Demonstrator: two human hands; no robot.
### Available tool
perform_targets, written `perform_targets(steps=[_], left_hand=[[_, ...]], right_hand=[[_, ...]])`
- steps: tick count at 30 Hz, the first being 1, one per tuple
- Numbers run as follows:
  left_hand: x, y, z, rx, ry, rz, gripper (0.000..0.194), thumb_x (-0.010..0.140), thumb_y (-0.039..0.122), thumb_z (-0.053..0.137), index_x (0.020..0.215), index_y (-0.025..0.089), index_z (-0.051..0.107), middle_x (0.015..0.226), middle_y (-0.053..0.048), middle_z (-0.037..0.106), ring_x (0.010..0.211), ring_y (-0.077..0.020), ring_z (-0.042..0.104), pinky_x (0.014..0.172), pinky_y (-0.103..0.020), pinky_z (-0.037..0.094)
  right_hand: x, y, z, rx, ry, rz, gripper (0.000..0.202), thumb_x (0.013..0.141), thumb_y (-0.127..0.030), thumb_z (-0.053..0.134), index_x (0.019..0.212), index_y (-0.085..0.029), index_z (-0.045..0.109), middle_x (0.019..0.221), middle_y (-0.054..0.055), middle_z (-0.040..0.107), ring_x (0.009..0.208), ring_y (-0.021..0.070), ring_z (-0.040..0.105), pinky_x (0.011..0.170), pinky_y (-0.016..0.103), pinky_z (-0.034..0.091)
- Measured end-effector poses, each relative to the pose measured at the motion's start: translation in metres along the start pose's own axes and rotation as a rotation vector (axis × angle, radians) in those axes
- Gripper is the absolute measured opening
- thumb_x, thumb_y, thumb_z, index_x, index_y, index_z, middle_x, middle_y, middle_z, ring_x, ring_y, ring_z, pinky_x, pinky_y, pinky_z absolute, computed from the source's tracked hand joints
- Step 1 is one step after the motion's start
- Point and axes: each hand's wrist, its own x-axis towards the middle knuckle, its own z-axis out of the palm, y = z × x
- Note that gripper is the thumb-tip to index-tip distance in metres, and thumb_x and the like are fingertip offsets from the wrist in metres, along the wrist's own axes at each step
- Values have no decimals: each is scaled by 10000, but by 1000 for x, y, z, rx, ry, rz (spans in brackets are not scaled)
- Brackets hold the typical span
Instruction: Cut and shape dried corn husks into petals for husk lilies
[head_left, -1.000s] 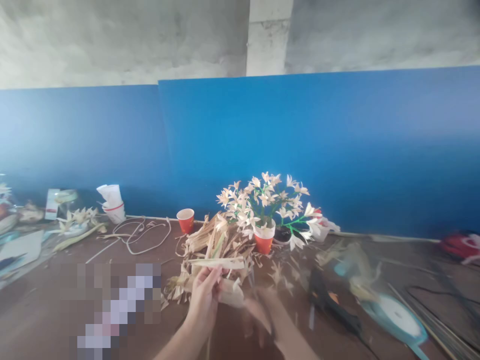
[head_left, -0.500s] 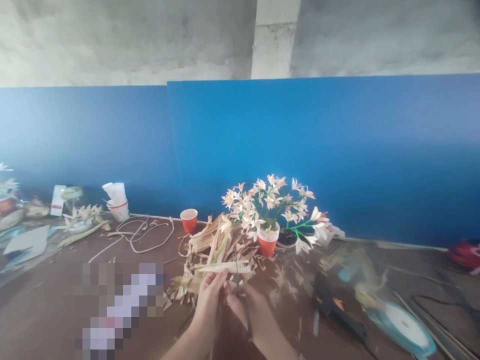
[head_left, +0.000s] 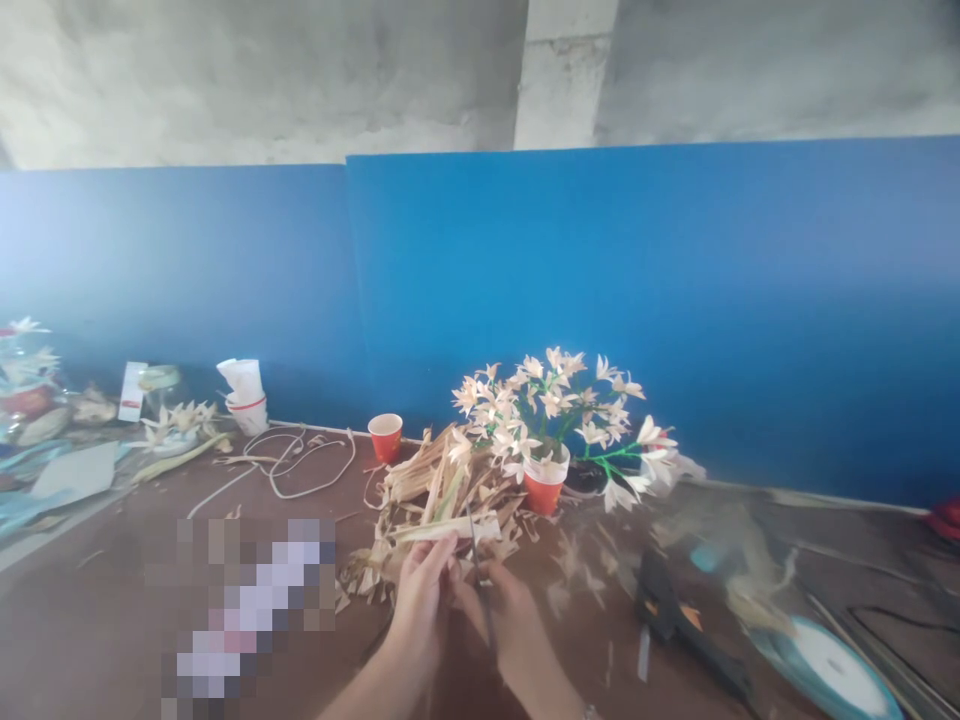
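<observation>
Between its thumb and fingers, my left hand (head_left: 424, 590) pinches a pale husk strip (head_left: 442, 528) that points left and right over a heap of dry corn husks (head_left: 416, 475). Close beside it on the right, my right hand (head_left: 504, 610) is closed around scissors (head_left: 474, 545), whose thin dark blades point up and cross the strip near its right part. Just beyond the hands stands a red and white paper cup (head_left: 543, 490) with white husk flowers (head_left: 555, 400) on green stems.
A red cup (head_left: 386, 438) and a white cable (head_left: 315, 480) lie back left. At right are a black glue gun (head_left: 686, 630) and a ribbon spool (head_left: 836, 665). Loose petals (head_left: 577, 570) lie right of the hands. A blue partition (head_left: 600, 270) stands behind.
The view has shifted a little, so the tabletop things appear further right. Both hands keep their hold, and the scissor blades still cross the strip.
</observation>
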Motion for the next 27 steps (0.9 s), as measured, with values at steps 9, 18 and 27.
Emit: perform_targets(steps=[9,18,27], left_hand=[[-1,0,0,47,5,18,373,564,440,766,682,157,554,405,100,414,308,-58,407,329,-175,289],[2,0,-4,39,-7,10,332,589,388,758,714,122,603,405,91,418,347,-30,339,359,-155,237],[-3,18,3,185,-70,132,229,585,206,700,604,178,473,426,86,477,361,-40,395,384,-150,294]], right_hand=[[1,8,0,9,-46,-14,453,670,-620,595,674,-168,567,426,-44,505,383,111,490,374,189,382],[3,12,2,-17,-57,-19,438,681,-605,602,616,-177,535,347,-66,431,303,96,430,306,182,327],[4,8,-14,-45,105,-144,330,693,-498,639,746,-180,566,513,-25,565,424,114,512,399,191,413]])
